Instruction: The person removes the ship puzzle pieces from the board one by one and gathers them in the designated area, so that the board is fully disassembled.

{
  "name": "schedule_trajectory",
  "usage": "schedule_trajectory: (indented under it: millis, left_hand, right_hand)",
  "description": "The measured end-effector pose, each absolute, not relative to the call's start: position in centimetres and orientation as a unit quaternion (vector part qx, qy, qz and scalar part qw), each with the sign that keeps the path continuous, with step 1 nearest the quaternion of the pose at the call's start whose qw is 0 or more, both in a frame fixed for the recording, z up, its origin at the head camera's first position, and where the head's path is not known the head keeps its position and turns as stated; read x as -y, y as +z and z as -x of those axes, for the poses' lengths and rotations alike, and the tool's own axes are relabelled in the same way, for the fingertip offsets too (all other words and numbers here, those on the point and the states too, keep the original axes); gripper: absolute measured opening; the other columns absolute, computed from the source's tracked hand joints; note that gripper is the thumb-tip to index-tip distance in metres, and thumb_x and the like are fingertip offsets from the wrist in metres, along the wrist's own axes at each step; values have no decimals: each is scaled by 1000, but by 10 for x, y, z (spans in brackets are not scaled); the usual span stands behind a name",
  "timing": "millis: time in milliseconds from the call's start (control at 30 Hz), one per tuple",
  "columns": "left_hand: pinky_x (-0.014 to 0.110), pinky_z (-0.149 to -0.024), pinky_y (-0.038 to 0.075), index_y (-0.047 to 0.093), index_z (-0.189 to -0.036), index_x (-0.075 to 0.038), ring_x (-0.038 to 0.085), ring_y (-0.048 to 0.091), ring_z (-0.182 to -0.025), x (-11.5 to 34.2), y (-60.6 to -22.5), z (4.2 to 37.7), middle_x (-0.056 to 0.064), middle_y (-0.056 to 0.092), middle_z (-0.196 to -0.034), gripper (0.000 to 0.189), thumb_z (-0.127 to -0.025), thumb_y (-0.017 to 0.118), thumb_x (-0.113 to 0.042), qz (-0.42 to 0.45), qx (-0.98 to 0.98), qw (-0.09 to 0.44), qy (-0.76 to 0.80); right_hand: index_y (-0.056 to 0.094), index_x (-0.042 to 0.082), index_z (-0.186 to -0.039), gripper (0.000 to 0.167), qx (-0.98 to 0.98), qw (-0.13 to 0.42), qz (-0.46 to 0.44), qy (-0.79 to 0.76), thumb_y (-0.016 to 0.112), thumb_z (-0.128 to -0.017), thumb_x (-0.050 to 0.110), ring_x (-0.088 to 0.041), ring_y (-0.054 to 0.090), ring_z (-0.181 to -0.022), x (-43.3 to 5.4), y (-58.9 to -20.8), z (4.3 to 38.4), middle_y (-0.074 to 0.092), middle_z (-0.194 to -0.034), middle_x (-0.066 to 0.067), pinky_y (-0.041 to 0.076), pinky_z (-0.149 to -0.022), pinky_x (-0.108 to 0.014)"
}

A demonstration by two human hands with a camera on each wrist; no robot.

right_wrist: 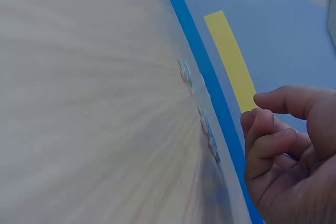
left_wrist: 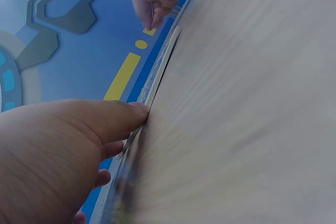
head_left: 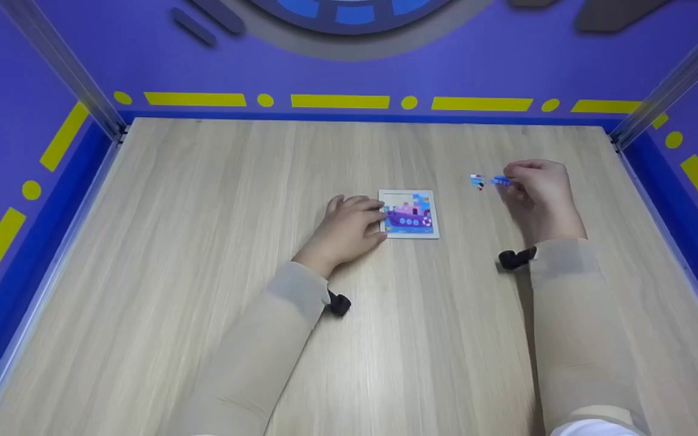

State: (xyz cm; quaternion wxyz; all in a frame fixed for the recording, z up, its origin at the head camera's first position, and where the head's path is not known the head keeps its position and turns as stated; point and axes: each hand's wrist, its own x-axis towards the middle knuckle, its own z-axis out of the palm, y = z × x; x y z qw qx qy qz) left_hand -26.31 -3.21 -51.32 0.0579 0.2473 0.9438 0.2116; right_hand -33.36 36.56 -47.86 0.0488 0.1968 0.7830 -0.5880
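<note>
A small square jigsaw puzzle in a pale frame lies on the table, showing a pink and purple ship. Its upper left part is bare, cream-coloured board. My left hand rests against the frame's left side, thumb and fingertips touching the edge. Two loose puzzle pieces lie to the right: a blue and white one and a blue-purple one. Just over the latter hovers my right hand, fingers loosely bent, thumb near the index finger. Both pieces lie apart from that hand in the right wrist view.
The wood-grain table is bounded by blue-purple panels with yellow markings at the back and both sides. Metal posts stand at the back corners. A small black device sits at each wrist.
</note>
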Motion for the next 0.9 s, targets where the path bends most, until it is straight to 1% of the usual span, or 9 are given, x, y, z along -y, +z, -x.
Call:
schedule_trajectory:
  millis: [167, 300, 433, 533, 700, 900]
  left_hand:
    - [65, -143, 17, 69, -157, -21, 28, 42, -169, 33, -512, 262, -1, 56, -174, 51, -111, 70, -44, -248, -942, 61, 216]
    - [64, -143, 17, 69, -157, -21, 28, 42, -168, 32, -512, 262, -1, 56, -174, 50, -112, 69, -44, -250, -943, 59, 213]
    - [64, -143, 17, 69, -157, -21, 28, 42, -169, 32, -513, 263, -1, 56, -175, 51, -112, 69, -45, -248, -944, 60, 211]
    - [64, -143, 17, 69, -157, -21, 28, 42, -169, 32, -513, 263, -2, 55, -175, 51, -112, 69, -45, -247, -944, 60, 211]
    - [65, -143, 17, 69, -157, -20, 28, 43, -168, 31, -514, 264, -1, 56, -175, 51, -112, 69, -45, -248, -944, 58, 211]
    - [65, -143, 17, 69, -157, -20, 28, 43, -168, 31, -514, 264, -1, 56, -175, 52, -112, 69, -45, -249, -943, 59, 212]
  right_hand:
    - [73, 1, -138, 36, -783, 50, -161, -598, 76, -107, 19, -7, 65, -75, -353, -475, 337, 77, -110, 3, 57, -69, -18]
    - [71, -2, -140, 39, -778, 71, -135, -610, 76, -107, 18, -7, 64, -73, -341, -473, 338, 77, -109, 4, 56, -66, -18]
    - [72, 0, -140, 40, -791, 89, -111, -595, 77, -107, 22, -6, 65, -73, -327, -472, 337, 78, -102, 12, 56, -66, -17]
    - [73, 0, -140, 42, -802, 98, -95, -581, 79, -105, 23, -7, 65, -76, -316, -471, 336, 77, -100, 14, 57, -67, -18]
    - [73, 1, -140, 44, -824, 111, -66, -551, 81, -105, 25, -8, 64, -78, -300, -466, 332, 74, -101, 13, 55, -67, -21]
    - [73, -1, -139, 43, -829, 124, -43, -543, 81, -104, 23, -8, 62, -75, -284, -463, 327, 74, -99, 11, 54, -67, -22]
